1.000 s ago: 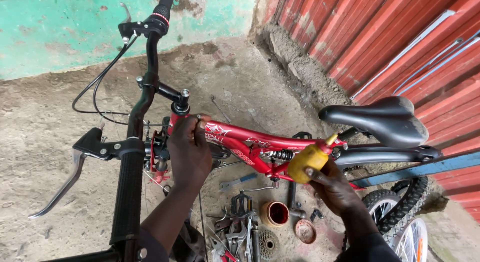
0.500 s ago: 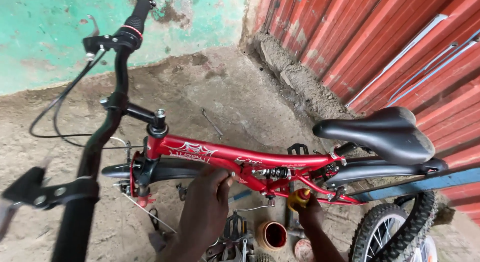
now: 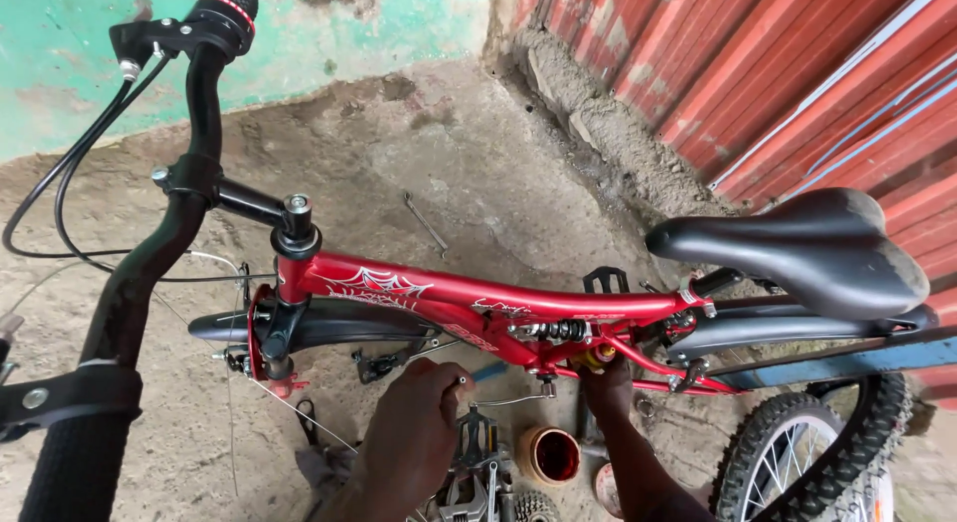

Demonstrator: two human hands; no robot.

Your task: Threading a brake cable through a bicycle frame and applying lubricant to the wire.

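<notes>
A red bicycle frame [image 3: 478, 301] with a black saddle [image 3: 797, 248] and black handlebar [image 3: 150, 273] stands across the view. My left hand [image 3: 414, 432] is below the top tube, closed in a fist around a thin metal cable end [image 3: 503, 399]. My right hand [image 3: 608, 387] reaches up under the frame by the spring shock [image 3: 553, 331]. It holds a yellow bottle [image 3: 598, 354], which the frame mostly hides.
An orange-brown tin [image 3: 548, 454], a loose pedal [image 3: 477, 432] and other small parts lie on the ground under the bike. A spanner [image 3: 424, 221] lies on the concrete beyond it. The knobbly rear tyre [image 3: 797, 452] is at the lower right, a red corrugated wall [image 3: 797, 63] behind.
Both hands have dropped from the top tube to below the frame. The yellow bottle went from beside the seat post to under the shock, now mostly hidden.
</notes>
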